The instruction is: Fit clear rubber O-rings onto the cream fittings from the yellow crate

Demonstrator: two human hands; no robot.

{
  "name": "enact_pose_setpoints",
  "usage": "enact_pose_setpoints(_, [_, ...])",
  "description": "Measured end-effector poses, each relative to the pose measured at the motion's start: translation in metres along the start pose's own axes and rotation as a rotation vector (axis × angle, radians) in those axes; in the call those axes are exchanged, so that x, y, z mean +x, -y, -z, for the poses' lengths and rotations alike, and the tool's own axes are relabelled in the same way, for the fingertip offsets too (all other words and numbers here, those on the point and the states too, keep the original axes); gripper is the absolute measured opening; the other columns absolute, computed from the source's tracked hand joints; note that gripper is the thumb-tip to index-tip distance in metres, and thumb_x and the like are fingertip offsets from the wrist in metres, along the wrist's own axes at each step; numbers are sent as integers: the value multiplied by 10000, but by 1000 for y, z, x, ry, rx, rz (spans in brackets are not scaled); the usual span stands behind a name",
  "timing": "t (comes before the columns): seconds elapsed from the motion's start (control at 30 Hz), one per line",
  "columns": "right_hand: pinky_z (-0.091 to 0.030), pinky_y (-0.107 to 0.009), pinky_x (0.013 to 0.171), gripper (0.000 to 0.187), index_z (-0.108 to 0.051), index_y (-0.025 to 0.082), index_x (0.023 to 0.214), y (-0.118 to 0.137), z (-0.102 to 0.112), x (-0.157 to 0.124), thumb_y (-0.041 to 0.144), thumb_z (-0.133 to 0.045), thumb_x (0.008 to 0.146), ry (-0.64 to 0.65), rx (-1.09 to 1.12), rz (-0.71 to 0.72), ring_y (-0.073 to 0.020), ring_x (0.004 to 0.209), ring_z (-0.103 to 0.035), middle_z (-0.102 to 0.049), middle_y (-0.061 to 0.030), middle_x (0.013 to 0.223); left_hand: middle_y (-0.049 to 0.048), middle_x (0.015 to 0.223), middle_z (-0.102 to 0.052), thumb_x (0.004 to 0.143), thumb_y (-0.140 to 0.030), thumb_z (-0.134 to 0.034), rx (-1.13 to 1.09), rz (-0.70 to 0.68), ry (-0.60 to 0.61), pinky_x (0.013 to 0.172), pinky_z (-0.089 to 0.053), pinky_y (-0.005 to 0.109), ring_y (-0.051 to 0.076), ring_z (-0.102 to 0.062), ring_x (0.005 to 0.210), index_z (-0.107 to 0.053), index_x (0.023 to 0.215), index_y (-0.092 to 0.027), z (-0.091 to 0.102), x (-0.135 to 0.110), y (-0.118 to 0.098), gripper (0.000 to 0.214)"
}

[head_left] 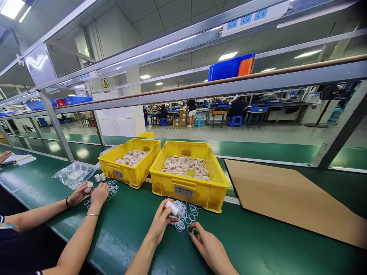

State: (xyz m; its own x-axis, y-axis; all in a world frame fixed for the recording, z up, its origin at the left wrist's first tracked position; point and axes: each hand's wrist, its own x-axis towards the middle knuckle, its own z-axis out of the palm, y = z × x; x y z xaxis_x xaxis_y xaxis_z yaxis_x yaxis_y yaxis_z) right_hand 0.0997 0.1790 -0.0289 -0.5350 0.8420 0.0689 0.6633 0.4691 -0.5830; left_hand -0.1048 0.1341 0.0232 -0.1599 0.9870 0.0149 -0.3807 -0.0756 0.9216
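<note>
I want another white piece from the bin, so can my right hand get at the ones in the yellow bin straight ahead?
Probably yes. The right hand rests by the rings, the yellow bin stands open-topped just behind them, and nothing lies between.

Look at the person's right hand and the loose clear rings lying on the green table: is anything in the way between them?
Nothing visible is. The right hand rests on the green table with its fingertips already at one of the clear rings. The left hand, holding a small white cylinder, sits beside the pile, not across it.
</note>
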Motion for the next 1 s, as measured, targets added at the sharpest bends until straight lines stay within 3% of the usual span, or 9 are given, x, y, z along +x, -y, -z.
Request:
enact_pose_setpoints(0.13, [-291,-266,574,222,-515,248,1015,-5,1,-1,426,-387,978,-18,-38,-55,-198,646,-595,-584,18,713,83,1001,-635,911,-418,-640,-75,69,55,874,-546,387,234,-632,969,-633,1237,-213,1,-1,-2,385])
enact_pose_setpoints(0.33, [-279,-263,564,225,-554,261,916,-9,6,-2,392,-388,992,-45,-2,-2,-176,614,-554,-566,26,681,64,1053,-639,865,-322,-687,-85,54,82,917,-526,411,255,-614,1017,-711,1183,-215,0,-7,-2,337])
enact_pose_setpoints(0.5, [-275,-267,555,291,-563,258,884,0,19,-3,471,-396,988,-125,99,-22,-170,577,-498,-462,43,613,65,1040,-641,805,-344,-777,-12,77,117,857,-507,309,182,-641,924,-639,1261,-210,-1,-9,2,494])
enact_pose_setpoints(0.6, [-279,-272,568,384,-592,243,879,4,28,-3,571,-417,975,-162,253,-20,-158,571,-432,-379,50,610,46,1009,-621,825,-383,-780,54,54,171,820,-488,260,136,-615,879,-620,1236,-199,-3,-12,0,478])
enact_pose_setpoints(0.77, [-274,-269,596,507,-621,213,909,8,39,-4,696,-469,935,-136,531,-33,-146,621,-344,-319,52,663,43,966,-598,836,-491,-751,175,79,277,817,-529,344,172,-648,826,-641,1199,-172,-13,-18,-8,496])
enact_pose_setpoints(1.0, [-326,-266,637,473,-608,203,925,15,35,-7,658,-479,958,-24,627,67,-149,666,-393,-442,33,722,39,953,-660,695,-407,-873,327,155,343,831,-485,278,145,-614,865,-653,1265,-184,-16,-19,2,650])
